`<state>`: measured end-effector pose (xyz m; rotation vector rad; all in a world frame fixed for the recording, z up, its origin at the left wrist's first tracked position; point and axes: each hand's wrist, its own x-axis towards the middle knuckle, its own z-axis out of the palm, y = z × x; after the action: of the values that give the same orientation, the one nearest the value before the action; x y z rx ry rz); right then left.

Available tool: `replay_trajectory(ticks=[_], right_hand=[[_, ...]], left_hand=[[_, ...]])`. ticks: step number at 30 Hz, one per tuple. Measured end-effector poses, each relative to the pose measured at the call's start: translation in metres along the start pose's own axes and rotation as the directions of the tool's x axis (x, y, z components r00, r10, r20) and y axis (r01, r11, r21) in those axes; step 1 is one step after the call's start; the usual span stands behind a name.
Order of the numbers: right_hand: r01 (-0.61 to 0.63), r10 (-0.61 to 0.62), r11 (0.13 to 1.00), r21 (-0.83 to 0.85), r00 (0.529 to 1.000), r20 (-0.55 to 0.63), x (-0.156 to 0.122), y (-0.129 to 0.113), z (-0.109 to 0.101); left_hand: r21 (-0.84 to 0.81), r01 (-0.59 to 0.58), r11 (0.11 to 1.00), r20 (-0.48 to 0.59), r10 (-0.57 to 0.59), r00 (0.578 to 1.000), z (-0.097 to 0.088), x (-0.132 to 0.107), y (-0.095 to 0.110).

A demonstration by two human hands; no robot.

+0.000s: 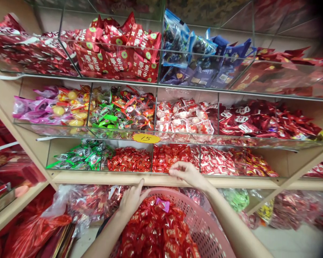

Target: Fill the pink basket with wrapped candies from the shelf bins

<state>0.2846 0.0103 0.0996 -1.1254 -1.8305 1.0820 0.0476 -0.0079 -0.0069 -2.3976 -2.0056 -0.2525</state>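
Observation:
My left hand [131, 198] lies at the left of the pink plastic basket's rim [204, 222]. Its fingers are stretched out, the index pointing up toward the shelf edge and the thumb along the rim. My right hand [187, 175] is just before the bottom shelf's bins, its fingers curled together in front of the red wrapped candies [174, 156]. Whatever its fingertips hold, if anything, is too small to make out. In the basket is a heap of red wrapped candies [161, 233], with one pink-purple wrapper [163, 205] on top.
Clear dividers split the shelves into bins of candies. Higher up are red packets [118, 53] and blue packets [174, 39]. A yellow price tag [146, 138] reads 15. Below the wooden ledge [97, 178] lie bagged goods, with a red plastic bag [34, 229] at left.

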Motion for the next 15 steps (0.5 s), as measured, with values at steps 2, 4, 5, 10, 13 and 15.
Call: replay_trajectory(ticks=[2,4,5,10,13,15], right_hand=[[0.005,0.002,0.999,-0.052,0.991,0.135,-0.019,0.003,0.007],[-0.007,0.038,0.986,-0.167,0.982,0.183,-0.033,0.014,0.015],[-0.024,0.066,0.970,-0.243,0.984,0.168,-0.039,0.021,0.019],[-0.046,0.123,0.832,-0.553,0.987,0.102,-0.049,0.054,0.029],[0.010,0.097,0.789,-0.614,0.985,0.141,-0.050,0.057,0.032],[0.028,0.097,0.774,-0.633,0.982,0.163,-0.050,0.053,0.034]], left_hand=[[0.012,0.003,1.000,-0.006,-0.003,1.000,0.000,0.000,0.000],[0.018,0.009,1.000,-0.006,-0.009,1.000,0.000,-0.001,0.001],[0.017,0.011,1.000,-0.006,-0.011,1.000,-0.001,-0.001,0.002],[0.023,0.014,1.000,-0.006,-0.014,1.000,-0.004,-0.003,0.004],[0.018,0.012,1.000,0.009,-0.013,1.000,-0.005,-0.003,0.004],[0.021,0.013,1.000,0.009,-0.013,1.000,-0.005,-0.003,0.004]])
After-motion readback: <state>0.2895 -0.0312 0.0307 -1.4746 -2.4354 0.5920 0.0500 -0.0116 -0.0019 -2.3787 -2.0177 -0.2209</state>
